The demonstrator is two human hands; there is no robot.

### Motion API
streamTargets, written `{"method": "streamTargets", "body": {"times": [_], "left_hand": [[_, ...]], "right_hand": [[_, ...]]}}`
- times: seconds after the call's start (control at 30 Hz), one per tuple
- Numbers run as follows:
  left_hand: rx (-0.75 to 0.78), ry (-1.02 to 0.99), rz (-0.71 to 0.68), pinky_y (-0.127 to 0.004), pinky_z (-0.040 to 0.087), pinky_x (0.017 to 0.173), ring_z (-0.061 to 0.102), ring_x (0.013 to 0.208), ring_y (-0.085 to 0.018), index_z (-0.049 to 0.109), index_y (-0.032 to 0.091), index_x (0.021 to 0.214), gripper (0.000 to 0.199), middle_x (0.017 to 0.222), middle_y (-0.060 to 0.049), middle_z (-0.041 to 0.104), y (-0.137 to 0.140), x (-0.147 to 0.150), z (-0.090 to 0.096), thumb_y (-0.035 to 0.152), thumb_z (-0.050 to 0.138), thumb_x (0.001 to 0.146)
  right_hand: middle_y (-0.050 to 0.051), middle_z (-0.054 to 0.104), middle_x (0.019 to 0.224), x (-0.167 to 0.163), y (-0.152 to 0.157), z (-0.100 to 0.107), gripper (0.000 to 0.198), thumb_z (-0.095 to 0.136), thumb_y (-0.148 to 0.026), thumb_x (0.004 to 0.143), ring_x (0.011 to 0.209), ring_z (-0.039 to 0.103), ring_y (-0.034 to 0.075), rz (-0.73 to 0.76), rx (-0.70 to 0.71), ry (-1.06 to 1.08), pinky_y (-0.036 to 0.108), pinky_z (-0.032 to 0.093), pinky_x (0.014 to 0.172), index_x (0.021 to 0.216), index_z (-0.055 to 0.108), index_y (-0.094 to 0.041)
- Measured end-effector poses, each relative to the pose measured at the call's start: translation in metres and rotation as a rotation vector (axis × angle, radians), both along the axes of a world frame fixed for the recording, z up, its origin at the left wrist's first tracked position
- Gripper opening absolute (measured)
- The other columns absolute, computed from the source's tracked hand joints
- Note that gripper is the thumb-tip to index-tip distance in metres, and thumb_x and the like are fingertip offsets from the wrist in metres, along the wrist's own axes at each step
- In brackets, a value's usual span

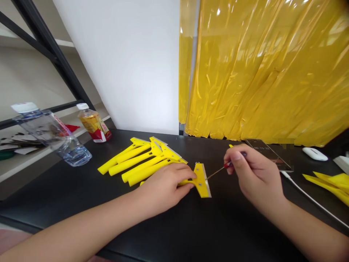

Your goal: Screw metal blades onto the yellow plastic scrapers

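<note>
A yellow scraper (201,178) with a metal blade along its right edge lies on the black table, its handle mostly covered by my left hand (169,185). That hand is closed around the handle close to the head. Two small screws show on the scraper's face. My right hand (253,171) grips a screwdriver (216,172) with a dark red handle. Its thin shaft slants down left, and the tip meets the scraper head near the blade. Left of the scraper, several more yellow scrapers (144,160) lie side by side, their heads pointing away to the right.
A smartphone (269,153) with a white cable (308,198) lies behind my right hand. Beyond it sits a white earbud case (315,153). More yellow pieces (331,183) lie far right. A clear bottle (54,134) and a drink bottle (94,123) stand left; yellow plastic sheeting (259,72) hangs behind.
</note>
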State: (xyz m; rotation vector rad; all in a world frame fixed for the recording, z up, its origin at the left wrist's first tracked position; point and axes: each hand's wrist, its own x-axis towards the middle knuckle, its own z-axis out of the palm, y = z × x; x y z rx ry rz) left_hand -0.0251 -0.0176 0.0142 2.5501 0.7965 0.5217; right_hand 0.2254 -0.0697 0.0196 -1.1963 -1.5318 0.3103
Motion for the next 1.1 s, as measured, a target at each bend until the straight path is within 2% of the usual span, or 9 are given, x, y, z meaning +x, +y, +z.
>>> {"method": "streamTargets", "body": {"times": [0.17,0.47,0.57,0.67,0.73,0.8,0.9,1.0,1.1], "left_hand": [[-0.016,0.003,0.028,-0.034,0.052,0.098,0.068,0.108,-0.02,0.072,0.024,0.114,0.018,0.115,-0.003,0.073,-0.002,0.0,0.003,0.022,0.06,0.1],[-0.002,0.008,0.035,-0.033,0.053,0.097,0.069,0.108,-0.019,0.071,0.024,0.116,0.019,0.117,-0.001,0.073,0.001,0.001,0.001,0.022,0.061,0.1],[0.064,0.037,0.03,-0.035,0.054,0.097,0.07,0.108,-0.021,0.071,0.023,0.116,0.019,0.116,-0.004,0.073,0.0,0.001,0.001,0.023,0.058,0.102],[0.185,0.065,0.031,-0.037,0.055,0.096,0.07,0.109,-0.023,0.072,0.024,0.116,0.022,0.116,-0.007,0.072,-0.002,0.0,0.0,0.024,0.054,0.104],[0.237,0.077,0.047,-0.038,0.056,0.096,0.07,0.109,-0.024,0.072,0.024,0.116,0.022,0.116,-0.007,0.072,-0.003,-0.001,-0.001,0.024,0.053,0.104],[0.239,0.07,0.078,-0.038,0.056,0.096,0.07,0.108,-0.023,0.071,0.024,0.117,0.023,0.116,-0.007,0.072,-0.003,-0.001,0.0,0.025,0.052,0.105],[0.199,0.038,0.136,-0.038,0.055,0.099,0.069,0.109,-0.022,0.069,0.024,0.119,0.023,0.12,-0.006,0.072,0.0,-0.003,0.002,0.026,0.05,0.106],[0.171,0.017,0.171,-0.038,0.054,0.099,0.069,0.109,-0.021,0.069,0.024,0.12,0.023,0.121,-0.004,0.072,0.003,-0.003,0.003,0.027,0.05,0.106],[0.164,-0.001,0.17,-0.038,0.054,0.099,0.069,0.11,-0.021,0.069,0.025,0.121,0.024,0.122,-0.004,0.073,0.004,-0.003,0.003,0.027,0.051,0.106]], "right_hand": [[-0.003,0.065,0.079,-0.003,-0.008,-0.008,0.016,0.057,-0.032,0.106,0.066,0.06,0.011,0.081,0.07,-0.076,0.026,0.046,0.065,0.093,0.065,-0.026],[-0.003,0.066,0.08,-0.004,-0.004,-0.009,0.015,0.055,-0.031,0.106,0.067,0.062,0.011,0.107,0.063,-0.14,0.025,0.048,0.066,0.094,0.063,-0.026],[-0.004,0.065,0.075,-0.004,-0.004,-0.004,0.014,0.055,-0.029,0.106,0.063,0.061,0.01,0.107,0.1,-0.248,0.024,0.047,0.062,0.094,0.061,-0.026],[-0.005,0.064,0.072,-0.006,-0.006,0.002,0.01,0.057,-0.026,0.104,0.061,0.06,0.009,0.168,0.179,-0.382,0.023,0.046,0.06,0.095,0.061,-0.025],[-0.005,0.066,0.075,-0.008,-0.008,0.003,0.008,0.058,-0.026,0.104,0.063,0.062,0.01,0.19,0.183,-0.396,0.023,0.047,0.061,0.096,0.062,-0.025],[-0.003,0.068,0.078,-0.01,-0.007,0.001,0.012,0.057,-0.03,0.105,0.067,0.065,0.011,0.124,0.117,-0.284,0.024,0.049,0.064,0.096,0.064,-0.025],[0.0,0.069,0.077,-0.011,0.001,-0.007,0.027,0.053,-0.042,0.107,0.07,0.068,0.014,0.015,-0.049,0.098,0.027,0.054,0.067,0.092,0.066,-0.024],[0.001,0.067,0.076,-0.011,0.015,-0.015,0.035,0.058,-0.054,0.102,0.069,0.066,0.016,0.082,-0.197,0.484,0.029,0.057,0.065,0.09,0.067,-0.022],[0.001,0.065,0.073,-0.011,0.025,-0.02,0.036,0.065,-0.056,0.097,0.067,0.064,0.015,0.149,-0.295,0.702,0.028,0.057,0.064,0.089,0.067,-0.021]]}}
